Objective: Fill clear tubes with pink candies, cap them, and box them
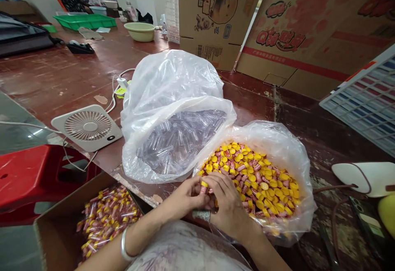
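My left hand [187, 195], a silver bangle on its wrist, is closed around a small pink-patterned tube with a yellow cap [204, 187]. My right hand [226, 203] meets it, its fingers curled; what lies under them is hidden. Just beyond, a clear plastic bag [277, 139] is full of yellow caps [253, 178] and small pink-patterned wrapped rolls [243, 180]. To its left, a larger translucent bag [173, 77] lies open with many clear tubes [179, 139] inside. Below my left arm, a cardboard box [57, 225] holds many capped pink-filled tubes [108, 217].
A white fan [88, 127] stands at the table's left edge, its cable trailing, above a red stool [24, 176]. Large cartons [212, 12] rise behind the bags. At right are a white crate [367, 98] and a phone [367, 221]. A pale green basin [140, 31] sits farther back.
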### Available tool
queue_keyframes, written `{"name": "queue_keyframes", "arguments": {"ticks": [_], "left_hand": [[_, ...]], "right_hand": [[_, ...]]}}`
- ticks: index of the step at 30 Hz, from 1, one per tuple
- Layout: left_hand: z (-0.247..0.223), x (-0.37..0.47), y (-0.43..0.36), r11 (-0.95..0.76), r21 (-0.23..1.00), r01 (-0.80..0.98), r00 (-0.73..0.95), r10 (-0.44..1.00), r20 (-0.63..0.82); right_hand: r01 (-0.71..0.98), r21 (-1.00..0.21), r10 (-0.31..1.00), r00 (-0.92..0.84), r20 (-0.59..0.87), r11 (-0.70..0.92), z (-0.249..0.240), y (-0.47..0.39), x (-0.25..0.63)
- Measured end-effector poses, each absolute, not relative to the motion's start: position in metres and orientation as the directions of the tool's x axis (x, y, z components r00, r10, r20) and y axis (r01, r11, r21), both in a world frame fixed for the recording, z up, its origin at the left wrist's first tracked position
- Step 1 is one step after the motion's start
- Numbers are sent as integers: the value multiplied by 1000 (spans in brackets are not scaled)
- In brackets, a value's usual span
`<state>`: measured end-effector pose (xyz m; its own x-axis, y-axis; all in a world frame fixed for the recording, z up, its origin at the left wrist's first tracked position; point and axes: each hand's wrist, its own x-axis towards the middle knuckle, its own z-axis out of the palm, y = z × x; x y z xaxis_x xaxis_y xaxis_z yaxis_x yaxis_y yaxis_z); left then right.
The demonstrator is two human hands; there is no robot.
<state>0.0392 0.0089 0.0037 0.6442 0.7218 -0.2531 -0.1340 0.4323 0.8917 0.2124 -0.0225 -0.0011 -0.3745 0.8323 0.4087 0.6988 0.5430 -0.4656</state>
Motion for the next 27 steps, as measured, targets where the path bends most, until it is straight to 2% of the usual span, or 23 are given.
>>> {"name": "queue_keyframes", "arguments": {"ticks": [2, 3, 4, 6, 7, 9, 12, 14, 15, 18, 19, 21, 24, 25, 27], "left_hand": [[7, 18, 21, 190, 978, 86, 548, 811, -206], [8, 6, 29, 29, 968, 251, 491, 858, -153], [8, -6, 37, -115, 895, 432, 445, 890, -100], [5, -27, 53, -296, 623, 724, 414, 909, -51], [2, -34, 60, -342, 482, 807, 421, 905, -63], [-5, -41, 69, -416, 285, 864, 464, 876, -130], [-16, -38, 73, -501, 183, 846, 529, 834, -158], [-18, -35, 73, -495, 220, 840, 531, 835, -148], [-17, -35, 72, -479, 283, 831, 529, 838, -134], [-11, -38, 65, -417, 570, 708, 528, 849, -35], [-8, -39, 62, -386, 656, 648, 518, 855, -8], [-3, -37, 53, -303, 778, 550, 502, 865, -18], [4, -23, 38, -192, 878, 438, 543, 835, -88], [6, -16, 34, -170, 902, 396, 568, 817, -95], [8, -2, 26, -122, 939, 322, 610, 785, -107]], "right_hand": [[710, -488, 859, -377, 345, 507, 6, -17, 233], [739, -490, 882, -325, 342, 463, 8, -15, 245], [777, -488, 904, -242, 352, 398, 9, -12, 258], [845, -469, 939, -104, 327, 257, 6, -10, 279], [867, -450, 955, -90, 283, 215, 3, -9, 284], [887, -396, 969, -186, 162, 236, -7, -10, 284], [898, -285, 939, -342, 33, 337, -24, -10, 264], [925, -207, 945, -326, -3, 318, -33, -9, 250], [938, -183, 954, -300, -10, 293, -36, -9, 246], [949, -178, 964, -267, -6, 262, -40, -8, 245], [939, -220, 963, -269, 15, 265, -39, -9, 247], [869, -416, 964, -236, 127, 267, -34, -11, 250], [578, -771, 949, -21, 315, 268, -18, -17, 246], [495, -824, 940, 39, 340, 277, -11, -19, 243], [426, -847, 923, 63, 380, 319, 4, -21, 234]]}}
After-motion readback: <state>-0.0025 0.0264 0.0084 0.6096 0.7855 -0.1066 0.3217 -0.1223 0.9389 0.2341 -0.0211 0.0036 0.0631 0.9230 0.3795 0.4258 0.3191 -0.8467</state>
